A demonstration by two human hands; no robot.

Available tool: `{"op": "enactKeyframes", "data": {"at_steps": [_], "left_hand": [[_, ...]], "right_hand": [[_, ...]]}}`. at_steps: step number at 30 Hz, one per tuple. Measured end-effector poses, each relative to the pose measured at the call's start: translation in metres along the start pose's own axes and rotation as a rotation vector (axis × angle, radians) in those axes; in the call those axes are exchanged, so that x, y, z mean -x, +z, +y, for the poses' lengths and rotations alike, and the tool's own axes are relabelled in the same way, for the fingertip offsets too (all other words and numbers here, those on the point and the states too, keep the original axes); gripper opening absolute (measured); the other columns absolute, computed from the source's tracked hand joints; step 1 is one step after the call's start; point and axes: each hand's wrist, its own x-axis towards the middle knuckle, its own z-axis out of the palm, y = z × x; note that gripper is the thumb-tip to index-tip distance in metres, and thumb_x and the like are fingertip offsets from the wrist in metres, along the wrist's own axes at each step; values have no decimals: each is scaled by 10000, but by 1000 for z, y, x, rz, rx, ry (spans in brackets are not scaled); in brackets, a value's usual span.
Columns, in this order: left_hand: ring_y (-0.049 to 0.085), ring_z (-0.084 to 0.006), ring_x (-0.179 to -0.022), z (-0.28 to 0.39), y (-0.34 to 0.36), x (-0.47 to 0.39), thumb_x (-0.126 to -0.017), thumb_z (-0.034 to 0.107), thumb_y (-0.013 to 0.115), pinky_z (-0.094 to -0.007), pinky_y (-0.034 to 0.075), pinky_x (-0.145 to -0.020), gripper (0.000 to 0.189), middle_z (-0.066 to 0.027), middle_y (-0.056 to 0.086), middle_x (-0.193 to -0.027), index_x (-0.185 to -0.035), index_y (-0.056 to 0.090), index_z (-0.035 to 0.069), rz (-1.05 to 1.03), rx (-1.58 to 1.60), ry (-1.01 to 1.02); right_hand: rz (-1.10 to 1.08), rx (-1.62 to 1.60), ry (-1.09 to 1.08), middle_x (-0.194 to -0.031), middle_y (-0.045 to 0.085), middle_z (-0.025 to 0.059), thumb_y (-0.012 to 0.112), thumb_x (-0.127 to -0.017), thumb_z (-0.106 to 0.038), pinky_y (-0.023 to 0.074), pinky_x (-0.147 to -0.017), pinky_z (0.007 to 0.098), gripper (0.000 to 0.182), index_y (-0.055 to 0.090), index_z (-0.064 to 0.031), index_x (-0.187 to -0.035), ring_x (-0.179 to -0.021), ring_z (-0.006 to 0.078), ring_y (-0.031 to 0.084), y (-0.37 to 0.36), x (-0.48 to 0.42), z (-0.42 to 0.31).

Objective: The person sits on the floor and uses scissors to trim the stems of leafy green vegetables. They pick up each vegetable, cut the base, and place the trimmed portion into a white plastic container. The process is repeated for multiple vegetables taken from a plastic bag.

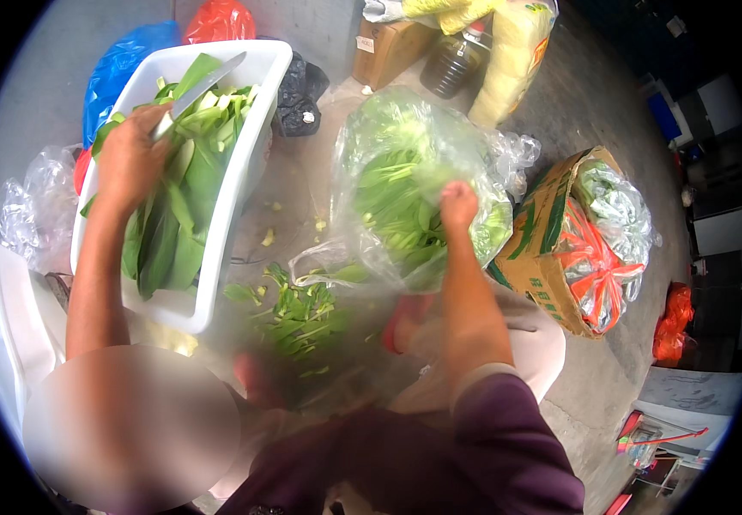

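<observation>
My left hand (pixel 132 158) grips the handle of a knife (pixel 208 82), its blade angled up and to the right. It is over a white plastic tub (pixel 219 257) filled with leafy greens (pixel 174 238) and cut pale stalks. My right hand (pixel 459 205) is curled at a clear plastic bag (pixel 371 122) of more leafy greens (pixel 390 193). Whether its fingers hold greens or bag film is hidden. Loose leaf trimmings (pixel 306 315) lie on the floor between my feet.
Right of the bag stands a cardboard box (pixel 532 257) with plastic-wrapped goods. Behind are a small carton (pixel 387 48), a dark liquid jug (pixel 451 67) and a yellow sack (pixel 512 58). Blue (pixel 126 71) and black bags (pixel 300 96) flank the tub. A white container (pixel 13 322) leans at left.
</observation>
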Motion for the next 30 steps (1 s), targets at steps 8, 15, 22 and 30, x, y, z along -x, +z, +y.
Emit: {"op": "enactKeyframes", "data": {"at_steps": [8,15,22,30], "left_hand": [[503,-69,-584,80,-73,49,-845,207,564,-205,395,-521,215,-27,581,-723,-925,644,23,72,763,-613],[564,-113,-673,150,-40,140,-838,84,590,-231,444,-598,103,-46,613,-739,-876,654,12,-480,1302,-622],[502,-72,-596,140,-10,158,-853,77,578,-198,378,-514,91,-28,615,-747,-889,651,38,-566,1448,-931],[413,-34,-488,134,0,169,-840,100,596,-179,297,-426,79,-8,613,-722,-877,644,49,-574,1444,-1012]], "right_hand": [[-117,601,77,-1084,578,237,593,-775,-335,430,-860,415,470,569,-5,-1110,-1005,395,546,14,6,-45],[-182,534,267,-1059,593,202,576,-799,-297,456,-838,408,434,567,26,-1090,-974,315,575,17,-14,-15],[105,-1407,548,-1005,596,132,522,-811,-104,483,-738,350,364,485,-9,-1161,-855,258,580,-18,19,10],[-199,-195,222,-970,625,98,454,-831,-63,501,-636,326,344,531,-23,-1164,-808,240,611,18,13,-31]]}}
